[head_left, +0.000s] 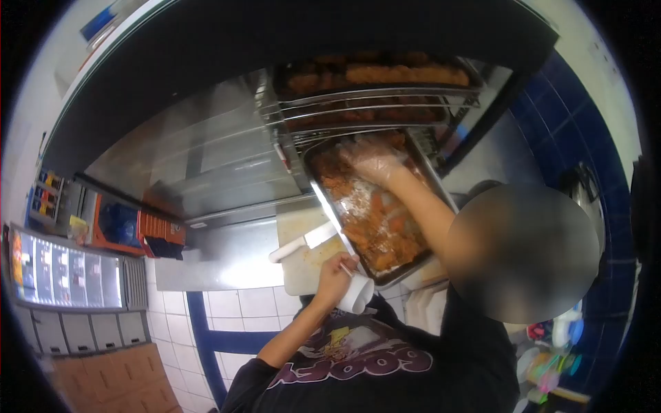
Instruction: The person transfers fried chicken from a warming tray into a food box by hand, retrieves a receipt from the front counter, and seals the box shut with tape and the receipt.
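My left hand (pixel 335 281) is closed around the handle of a white cup (pixel 357 297), held tilted beside the near end of a deep metal tray (pixel 431 169). What the cup contains is hidden from me. Pieces of orange-red coated meat (pixel 382 237) fill the tray, with patches of white powder (pixel 356 197) over them. My right hand (pixel 375 160), in a clear plastic glove, reaches into the far part of the tray. Its fingers look spread over the meat, though slightly blurred. A white-handled knife (pixel 292 248) lies left of the tray on a cutting board (pixel 303 273).
Behind the tray, a wire rack (pixel 379 96) holds more trays of food (pixel 406 74). A steel counter (pixel 234 255) extends left toward an orange crate (pixel 162 227) and a lit display fridge (pixel 65 268). Cardboard boxes (pixel 117 378) stand lower left. A large blurred round area (pixel 530 255) covers the right.
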Action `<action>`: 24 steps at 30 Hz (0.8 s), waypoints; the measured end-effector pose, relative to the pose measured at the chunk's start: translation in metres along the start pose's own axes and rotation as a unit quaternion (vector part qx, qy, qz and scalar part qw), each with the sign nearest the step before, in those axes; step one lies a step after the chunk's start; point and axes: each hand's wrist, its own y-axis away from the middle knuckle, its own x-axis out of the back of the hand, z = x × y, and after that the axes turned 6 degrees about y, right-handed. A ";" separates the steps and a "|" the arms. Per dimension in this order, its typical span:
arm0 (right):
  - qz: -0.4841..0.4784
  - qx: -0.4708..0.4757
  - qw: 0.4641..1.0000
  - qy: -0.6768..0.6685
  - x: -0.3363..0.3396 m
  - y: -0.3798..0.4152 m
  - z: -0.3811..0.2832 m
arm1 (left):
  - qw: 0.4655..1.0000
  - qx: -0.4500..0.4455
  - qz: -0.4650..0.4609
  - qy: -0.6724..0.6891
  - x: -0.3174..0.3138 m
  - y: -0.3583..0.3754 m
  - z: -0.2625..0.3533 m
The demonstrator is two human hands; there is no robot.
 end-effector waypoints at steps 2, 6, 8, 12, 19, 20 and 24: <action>0.021 0.014 0.999 0.024 0.002 0.008 0.004 | 1.000 0.012 -0.011 0.000 0.000 -0.001 0.000; 0.126 -0.017 0.992 -0.020 0.019 0.039 0.001 | 0.999 -0.013 -0.015 -0.031 0.002 -0.006 -0.005; 0.142 -0.100 0.974 -0.147 0.033 0.063 -0.004 | 0.999 -0.012 -0.017 -0.041 0.006 -0.007 -0.011; 0.219 -0.396 0.604 -0.656 0.084 0.093 -0.035 | 1.000 -0.016 -0.011 -0.009 0.005 -0.010 -0.012; 0.242 -0.403 0.178 -0.864 0.034 0.147 -0.053 | 0.997 -0.019 -0.003 -0.081 0.006 -0.011 -0.008; 0.256 -0.431 0.197 -0.842 0.039 0.158 -0.054 | 0.993 -0.071 0.006 -0.093 0.004 -0.011 -0.013; 0.392 -0.495 0.212 -0.746 0.045 0.235 -0.054 | 0.999 -0.032 -0.034 -0.022 0.011 -0.017 -0.016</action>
